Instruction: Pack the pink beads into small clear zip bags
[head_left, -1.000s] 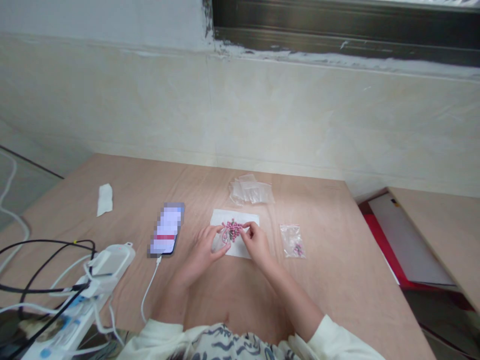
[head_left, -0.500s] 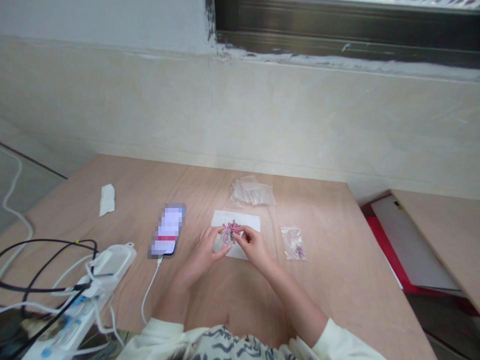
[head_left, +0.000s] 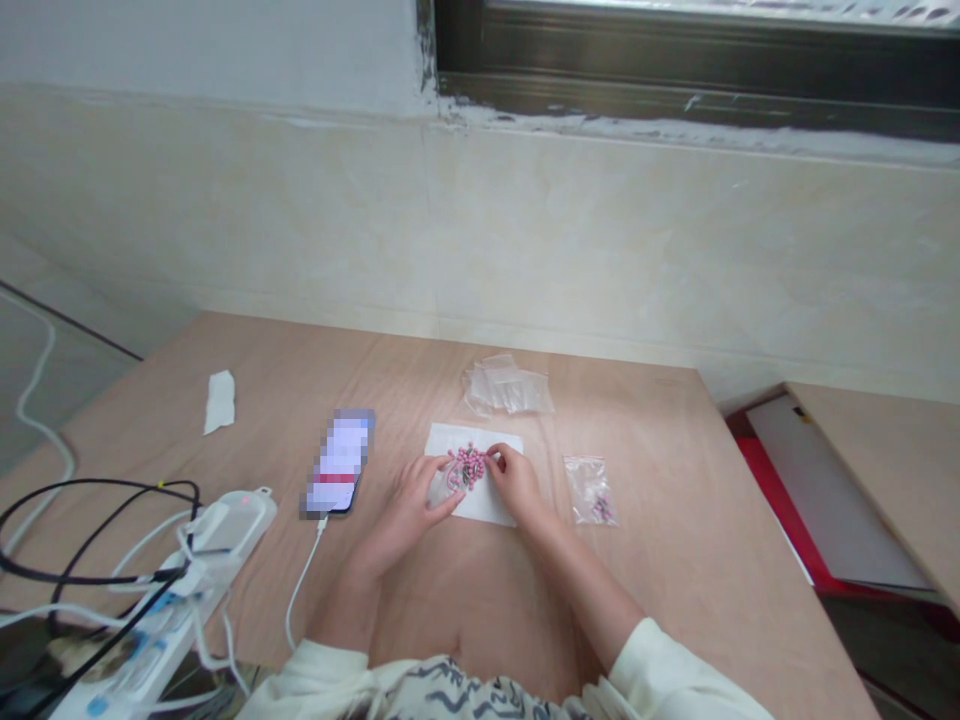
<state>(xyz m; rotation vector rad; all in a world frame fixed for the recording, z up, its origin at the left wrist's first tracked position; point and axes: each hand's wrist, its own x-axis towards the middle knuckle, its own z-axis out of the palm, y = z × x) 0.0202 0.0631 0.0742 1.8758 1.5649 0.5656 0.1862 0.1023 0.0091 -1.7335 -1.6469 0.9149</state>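
Note:
A pile of small pink and dark beads (head_left: pixel 468 466) lies on a white sheet of paper (head_left: pixel 487 508) between my hands. My left hand (head_left: pixel 412 495) curves around the pile's left side, thumb and index finger apart. Something pale and looped shows between that thumb and finger, too small to make out. At the pile's right edge, my right hand (head_left: pixel 514 480) pinches thumb and index finger together on a tiny pink piece, seemingly a bead. To the right lies a clear zip bag (head_left: pixel 589 485) with a few similar beads in its lower corner.
Several clear plastic bags (head_left: pixel 506 385) lie beyond the paper. A phone (head_left: pixel 341 465) on a white cable is left of my hands. A power strip (head_left: pixel 217 540) with tangled cables fills the lower left. A white paper scrap (head_left: pixel 220 402) rests at the far left.
My right hand has shifted from the middle of the bead pile to its right edge, uncovering more beads. My left hand stays around the left side. The view has moved slightly.

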